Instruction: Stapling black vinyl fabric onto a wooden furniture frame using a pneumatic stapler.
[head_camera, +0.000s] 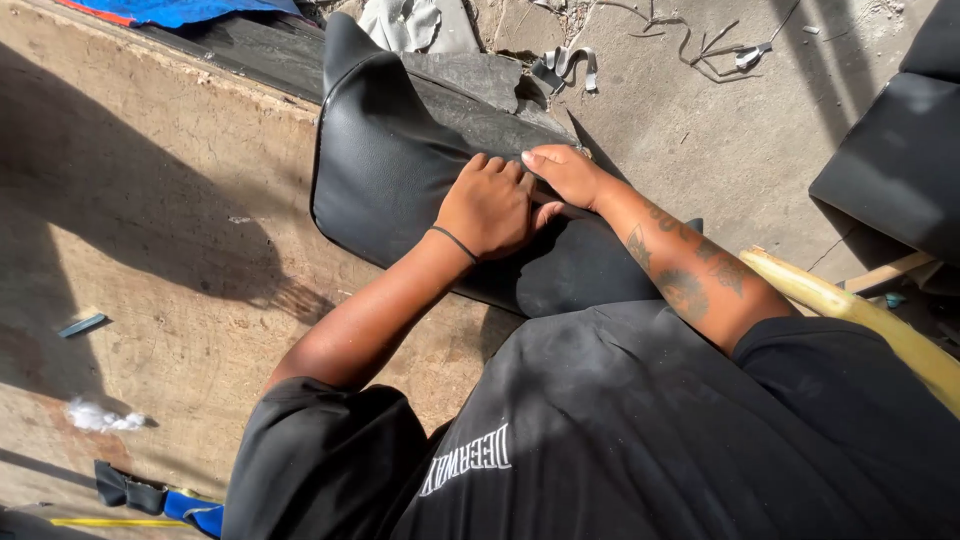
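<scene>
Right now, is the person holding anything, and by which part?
Both hands press on a black vinyl seat cover near its lower edge: left hand flat on top, right hand beside it. Whether the fingers pinch the material cannot be told.

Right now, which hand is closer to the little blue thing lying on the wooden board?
The left hand. It presses on the black vinyl cover, on the side toward the blue piece. The right hand rests just beyond it, farther away.
</scene>
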